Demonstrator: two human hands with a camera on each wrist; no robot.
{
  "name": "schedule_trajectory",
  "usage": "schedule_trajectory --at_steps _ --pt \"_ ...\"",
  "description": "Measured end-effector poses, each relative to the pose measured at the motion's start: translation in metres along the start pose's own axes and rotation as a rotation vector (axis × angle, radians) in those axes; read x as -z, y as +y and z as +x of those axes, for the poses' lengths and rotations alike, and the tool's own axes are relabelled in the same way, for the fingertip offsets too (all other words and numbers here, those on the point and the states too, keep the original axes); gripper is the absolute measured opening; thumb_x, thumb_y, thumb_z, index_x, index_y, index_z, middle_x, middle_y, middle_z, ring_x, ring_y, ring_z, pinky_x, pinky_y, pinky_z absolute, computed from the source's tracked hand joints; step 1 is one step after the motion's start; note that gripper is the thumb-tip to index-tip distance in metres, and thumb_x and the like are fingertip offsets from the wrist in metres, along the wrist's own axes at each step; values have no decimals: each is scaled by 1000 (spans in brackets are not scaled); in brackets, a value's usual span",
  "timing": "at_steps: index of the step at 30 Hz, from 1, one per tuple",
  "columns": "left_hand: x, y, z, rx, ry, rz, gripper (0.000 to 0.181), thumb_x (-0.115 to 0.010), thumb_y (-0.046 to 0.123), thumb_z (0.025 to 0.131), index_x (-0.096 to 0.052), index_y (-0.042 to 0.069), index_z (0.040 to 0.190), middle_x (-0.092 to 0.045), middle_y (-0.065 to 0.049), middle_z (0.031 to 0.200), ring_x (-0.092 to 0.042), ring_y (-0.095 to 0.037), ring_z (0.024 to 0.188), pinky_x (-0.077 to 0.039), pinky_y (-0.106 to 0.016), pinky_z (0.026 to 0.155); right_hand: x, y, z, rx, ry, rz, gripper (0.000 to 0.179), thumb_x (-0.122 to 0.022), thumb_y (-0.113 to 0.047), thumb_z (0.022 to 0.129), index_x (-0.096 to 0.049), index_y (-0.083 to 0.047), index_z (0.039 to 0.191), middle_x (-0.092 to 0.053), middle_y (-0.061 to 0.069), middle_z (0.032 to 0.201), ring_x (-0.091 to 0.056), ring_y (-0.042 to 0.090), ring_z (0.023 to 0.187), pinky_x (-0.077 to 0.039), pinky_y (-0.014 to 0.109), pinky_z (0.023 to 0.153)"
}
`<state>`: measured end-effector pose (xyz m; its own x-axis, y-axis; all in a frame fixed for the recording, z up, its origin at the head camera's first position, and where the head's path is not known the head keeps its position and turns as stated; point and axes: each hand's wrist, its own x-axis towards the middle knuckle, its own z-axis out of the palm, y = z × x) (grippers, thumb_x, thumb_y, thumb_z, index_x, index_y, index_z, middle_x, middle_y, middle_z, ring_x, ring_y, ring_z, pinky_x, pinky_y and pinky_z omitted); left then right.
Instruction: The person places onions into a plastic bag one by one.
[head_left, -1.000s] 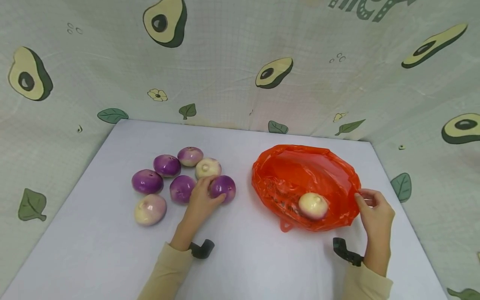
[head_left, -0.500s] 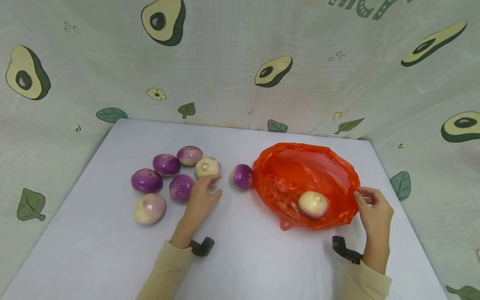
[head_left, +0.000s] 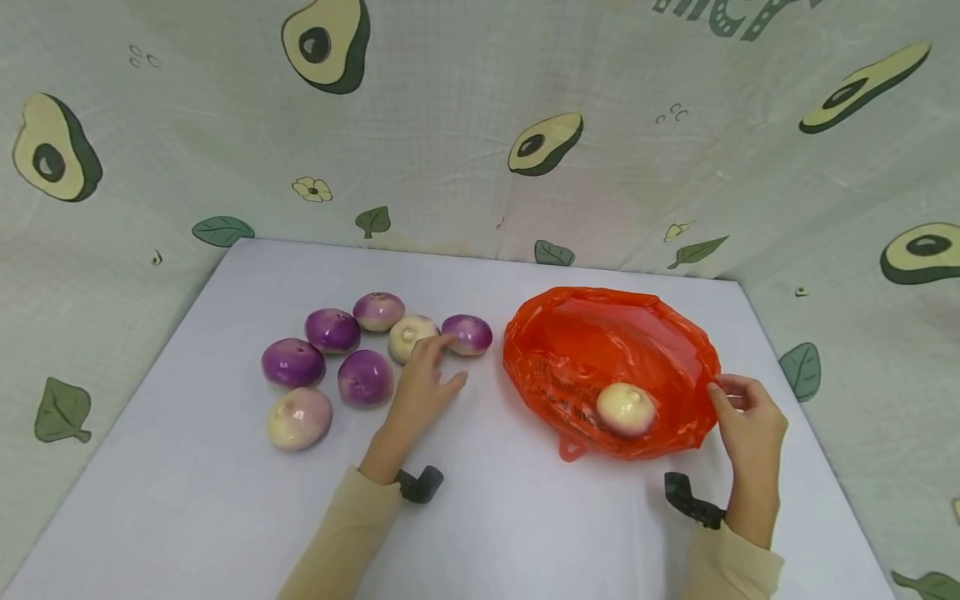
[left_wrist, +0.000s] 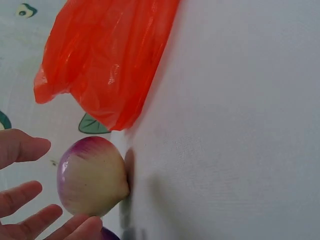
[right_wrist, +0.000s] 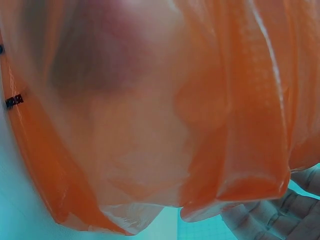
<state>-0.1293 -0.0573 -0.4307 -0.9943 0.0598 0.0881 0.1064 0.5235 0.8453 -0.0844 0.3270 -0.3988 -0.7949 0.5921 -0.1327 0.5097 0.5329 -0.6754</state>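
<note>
My left hand has its fingers and thumb spread, with nothing between them. Its fingertips come right to the near side of a purple-and-white onion, which lies beside a pale onion. In the left wrist view the onion shows its pale side near the spread fingers. At the right, my right hand pinches the rim of a red plastic bag between thumb and fingers. The bag's mouth faces up and a pale onion rests inside. In the right wrist view the bag's thin wall partly covers the fingers.
Several more onions, purple and pale, sit left of my left hand, among them a purple onion close by and a pinkish-white onion nearer the front. A patterned cloth rises behind the white table.
The purple onion left my left hand, rolled right to the bag's rim, then came back left beside the pale onion. My left hand followed rightward. The right hand stayed on the bag.
</note>
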Motion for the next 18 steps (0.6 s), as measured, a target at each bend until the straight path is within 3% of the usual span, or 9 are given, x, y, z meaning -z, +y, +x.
schedule_trajectory --at_steps 3,8,14,18 --pt "-2 4 6 -7 -4 38 59 -70 15 80 -46 5 133 -45 -19 130 -52 -33 111 -51 -42 90 0 0 0 -1 -1 1 50 -45 -45 93 -47 -16 134 -51 6 130 -48 14 105 -50 35 92" --pt "-10 9 18 -5 -12 103 67 -68 22 83 -35 1 138 -38 -21 136 -43 -34 124 -39 -46 104 0 1 -1 2 -7 1 51 -45 -45 93 -46 -15 134 -51 7 131 -48 16 107 -49 39 94" --pt "-17 12 32 78 -3 115 74 -61 31 89 -22 1 144 -29 -23 142 -36 -36 131 -33 -49 108 0 0 -1 10 -3 -5 51 -45 -45 93 -46 -15 134 -51 6 131 -47 14 105 -51 34 91" --pt "-21 11 41 145 -2 112 76 -57 34 91 -18 -3 144 -31 -27 140 -38 -39 130 -34 -49 107 0 -1 -2 10 -4 -4 51 -45 -45 93 -46 -15 134 -51 6 131 -48 14 106 -51 34 91"
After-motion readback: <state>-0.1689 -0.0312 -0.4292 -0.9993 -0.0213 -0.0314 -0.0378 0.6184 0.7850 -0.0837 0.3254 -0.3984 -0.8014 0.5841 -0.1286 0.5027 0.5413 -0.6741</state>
